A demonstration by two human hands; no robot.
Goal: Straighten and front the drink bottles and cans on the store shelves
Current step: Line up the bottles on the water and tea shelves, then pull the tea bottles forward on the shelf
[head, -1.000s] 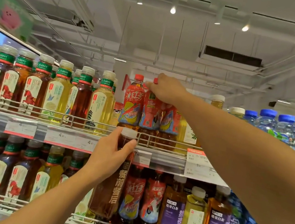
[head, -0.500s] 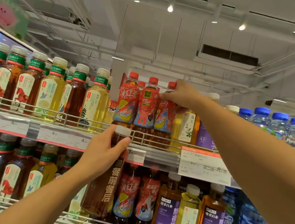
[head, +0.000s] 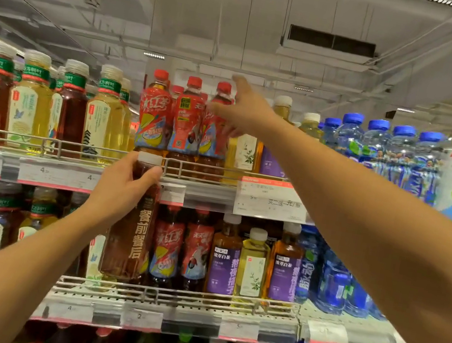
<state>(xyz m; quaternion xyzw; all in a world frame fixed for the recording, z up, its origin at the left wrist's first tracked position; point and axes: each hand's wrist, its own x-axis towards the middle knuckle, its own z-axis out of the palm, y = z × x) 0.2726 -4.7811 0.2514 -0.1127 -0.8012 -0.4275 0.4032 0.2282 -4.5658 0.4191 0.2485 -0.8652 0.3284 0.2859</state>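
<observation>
My left hand (head: 120, 187) grips a tall dark brown tea bottle (head: 133, 227) with a white cap, held upright in front of the upper shelf's edge. Three red-capped iced tea bottles (head: 186, 122) stand together on the upper shelf (head: 208, 195). My right hand (head: 240, 110) is stretched out in front of the rightmost red bottle, fingers spread and holding nothing; whether it touches the bottle is unclear. A pale yellow tea bottle (head: 245, 150) stands just right of the red ones.
Green-collared tea bottles (head: 31, 103) fill the upper shelf's left, blue-capped water bottles (head: 373, 149) its right. The lower shelf (head: 177, 303) holds red, purple-labelled and yellow bottles. A white price sign (head: 271, 199) hangs on the upper rail. More bottles stand below.
My right hand has let go of the red bottle's neck and opened, fingers spread. The view has tilted down and moved closer. My left hand still holds the brown bottle.
</observation>
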